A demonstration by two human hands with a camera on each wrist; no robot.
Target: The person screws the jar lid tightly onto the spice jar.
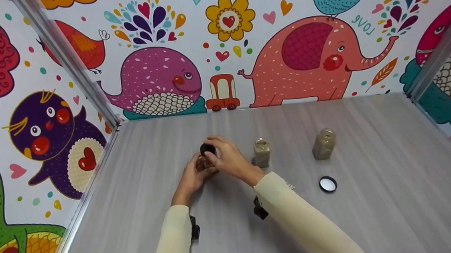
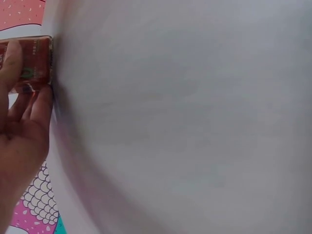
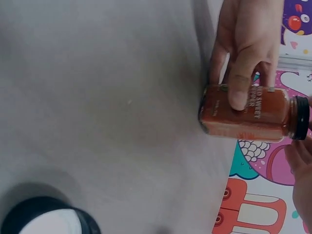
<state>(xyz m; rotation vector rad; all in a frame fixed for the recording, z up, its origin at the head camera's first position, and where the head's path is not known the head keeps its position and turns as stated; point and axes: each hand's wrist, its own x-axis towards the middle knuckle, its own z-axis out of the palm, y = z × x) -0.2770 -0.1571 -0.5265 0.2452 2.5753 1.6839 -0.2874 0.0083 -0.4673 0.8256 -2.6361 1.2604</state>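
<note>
A square glass jar of red-brown powder [image 3: 268, 117], with a printed label, stands on the table. My left hand [image 1: 192, 177] grips its body, thumb on one face and fingers on the other side, as the right wrist view shows. My right hand [image 1: 230, 156] pinches the jar's black cap [image 1: 207, 148] from above; the cap sits on the neck. In the left wrist view the lower part of the jar [image 2: 41, 61] shows between the left thumb and fingers. Whether the cap is tight or loose I cannot tell.
An uncapped jar of beige-grey powder [image 1: 262, 153] stands just right of my right hand. Farther right is a second uncapped jar [image 1: 324, 145] of similar powder. A black lid [image 1: 328, 184] lies with its white inside up. Printed walls [image 1: 220, 62] bound the table [image 1: 226, 239].
</note>
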